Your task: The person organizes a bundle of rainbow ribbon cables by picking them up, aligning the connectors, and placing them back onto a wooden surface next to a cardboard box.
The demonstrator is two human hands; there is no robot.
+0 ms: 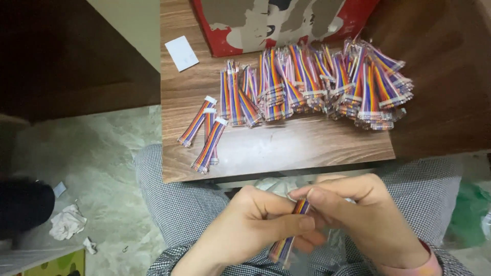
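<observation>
Both my hands hold one bundle of rainbow-coloured ribbon wires (286, 244) over my lap, below the table's front edge. My left hand (250, 225) wraps the bundle's lower part, which sits in a clear sleeve. My right hand (368, 214) pinches its upper end with thumb and fingers. On the small wooden table (286, 145) lies a big heap of bagged wire bundles (322, 84). Three loose bundles (204, 133) with white connectors lie at the table's left front.
A torn red and white cardboard box (276, 23) stands at the table's far edge, a white card (181, 52) to its left. Crumpled paper scraps (66, 222) lie on the marble floor at left, near a dark object (23, 204). My checked trousers (179, 204) fill the foreground.
</observation>
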